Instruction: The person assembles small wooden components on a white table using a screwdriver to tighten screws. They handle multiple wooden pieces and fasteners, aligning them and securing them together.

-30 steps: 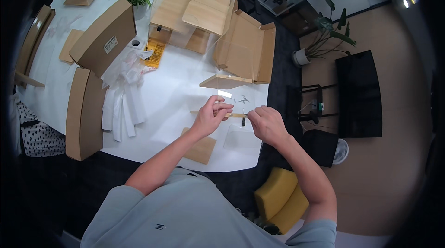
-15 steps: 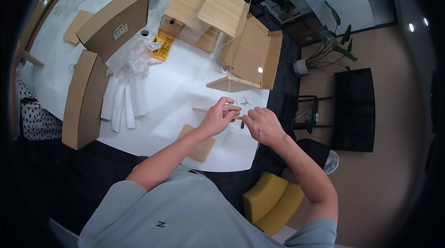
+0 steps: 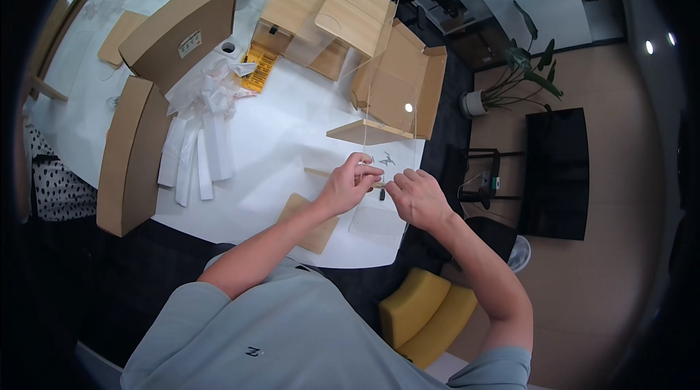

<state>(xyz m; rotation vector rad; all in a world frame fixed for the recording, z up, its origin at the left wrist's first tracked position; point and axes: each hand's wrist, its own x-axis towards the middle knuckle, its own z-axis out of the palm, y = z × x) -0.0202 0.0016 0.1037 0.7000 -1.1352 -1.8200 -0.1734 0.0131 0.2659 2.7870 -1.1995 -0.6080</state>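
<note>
My left hand (image 3: 345, 186) is closed with curved fingers around a thin wooden board (image 3: 314, 172), seen nearly edge-on. The board meets a clear plastic panel (image 3: 391, 102) that stands upright, its far end joined to another wooden board (image 3: 364, 131). My right hand (image 3: 417, 199) is closed at the near end of this joint, fingertips pinched together. Whatever the right fingertips hold is hidden. Several small grey metal pieces (image 3: 387, 159), probably screws, lie just beyond my hands. A small black piece (image 3: 382, 195) shows between the hands.
A wooden panel (image 3: 309, 224) lies by my left forearm, with a clear sheet (image 3: 373, 220) to its right. Further back are an assembled wooden and clear stand (image 3: 295, 4), open cardboard boxes (image 3: 138, 153), plastic wrapping (image 3: 208, 91) and a yellow packet (image 3: 259, 68). A yellow seat (image 3: 423, 317) stands near right.
The view has shifted slightly. Both hands stay at the same joint, with the right fingers turned a little.
</note>
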